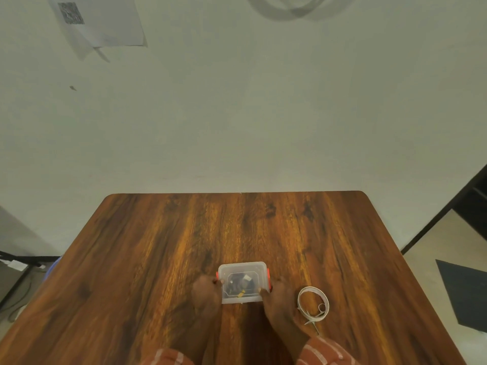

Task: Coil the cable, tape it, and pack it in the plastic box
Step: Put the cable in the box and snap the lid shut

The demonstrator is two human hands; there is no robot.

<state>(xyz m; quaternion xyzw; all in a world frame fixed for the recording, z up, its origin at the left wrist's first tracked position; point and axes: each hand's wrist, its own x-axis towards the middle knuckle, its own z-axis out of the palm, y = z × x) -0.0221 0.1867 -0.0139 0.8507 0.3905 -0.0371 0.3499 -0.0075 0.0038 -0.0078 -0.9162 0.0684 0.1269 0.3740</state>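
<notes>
A small clear plastic box (242, 270) with red side clips sits near the front middle of the wooden table (237, 227), its lid on. Through the lid I see a dark coiled cable (238, 284) with a yellow spot. My left hand (207, 295) grips the box's left side, fingers at the red clip. On the opposite side my right hand (276, 296) holds the box, thumb resting on the lid's near right corner. A white tape roll (313, 302) lies on the table just right of my right hand, with a loose curled end.
The table's far edge meets a pale wall. A sheet of paper (97, 22) with a printed code hangs on the wall at upper left. Floor, a dark mat (463, 293) and dark furniture lie to the right; cables lie on the floor at left.
</notes>
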